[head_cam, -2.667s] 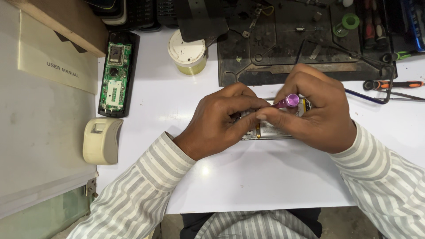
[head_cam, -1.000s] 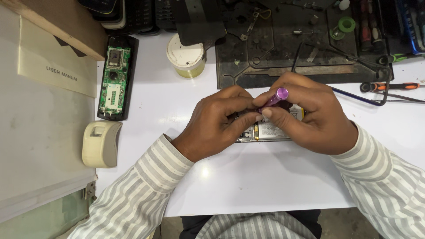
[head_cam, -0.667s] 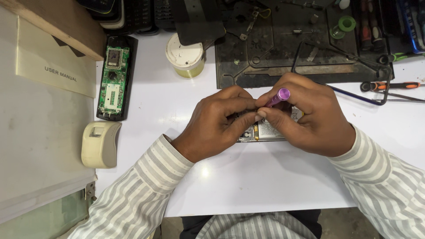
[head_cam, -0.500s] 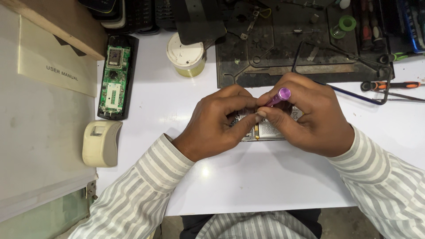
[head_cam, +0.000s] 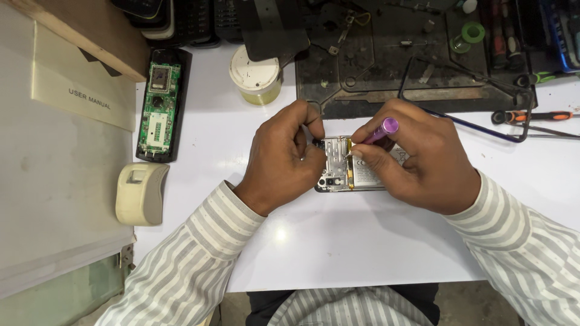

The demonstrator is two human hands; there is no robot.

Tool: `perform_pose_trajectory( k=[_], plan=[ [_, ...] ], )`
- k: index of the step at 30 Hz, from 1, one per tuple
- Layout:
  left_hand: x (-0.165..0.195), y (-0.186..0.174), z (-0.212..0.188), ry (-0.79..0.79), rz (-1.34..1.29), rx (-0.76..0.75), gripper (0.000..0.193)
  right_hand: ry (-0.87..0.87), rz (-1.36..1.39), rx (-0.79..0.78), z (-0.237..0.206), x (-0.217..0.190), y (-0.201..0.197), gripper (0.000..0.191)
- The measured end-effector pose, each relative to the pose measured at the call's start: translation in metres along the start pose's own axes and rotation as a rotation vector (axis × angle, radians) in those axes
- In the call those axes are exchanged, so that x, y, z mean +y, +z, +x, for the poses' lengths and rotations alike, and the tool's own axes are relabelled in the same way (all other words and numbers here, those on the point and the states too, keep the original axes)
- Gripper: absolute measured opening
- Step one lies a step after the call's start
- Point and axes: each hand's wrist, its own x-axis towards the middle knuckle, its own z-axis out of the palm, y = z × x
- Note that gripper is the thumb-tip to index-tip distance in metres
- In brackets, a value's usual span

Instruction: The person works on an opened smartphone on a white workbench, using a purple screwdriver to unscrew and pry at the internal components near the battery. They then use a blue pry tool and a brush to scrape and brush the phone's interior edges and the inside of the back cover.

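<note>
Both hands are working on the opened phone [head_cam: 347,164] lying on the white table [head_cam: 338,241]: our left hand [head_cam: 284,160] is gripping its end, while our right hand [head_cam: 417,160] is pinching a purple-handled screwdriver [head_cam: 377,133] onto the frame. We are judging this a screw-working step, needing steady, upright pressure.

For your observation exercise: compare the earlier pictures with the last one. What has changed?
The hands have parted a little, baring more of the opened phone. The right hand keeps the purple tool, its tip now on the phone. The left hand still steadies it. Everything else is unmoved.
</note>
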Motion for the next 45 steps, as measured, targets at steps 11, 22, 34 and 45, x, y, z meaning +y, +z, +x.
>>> perform_pose_trajectory(
  k=[11,22,34,45],
  plan=[
    [0.01,0.007,-0.004,0.051,0.052,0.012,0.024,0.099,0.19,0.061,-0.01,-0.007,-0.038,0.014],
    [-0.005,0.01,0.032,0.055,0.059,-0.009,0.026,0.253,0.354,0.385,-0.007,0.065,-0.04,0.023],
    [0.0,0.026,0.057,0.377,0.204,-0.304,0.032,0.227,0.353,0.37,-0.005,0.111,-0.045,0.022],
    [0.0,0.043,0.042,0.482,0.391,-0.346,0.026,0.22,0.374,0.37,-0.022,0.107,-0.044,0.026]
  ],
)
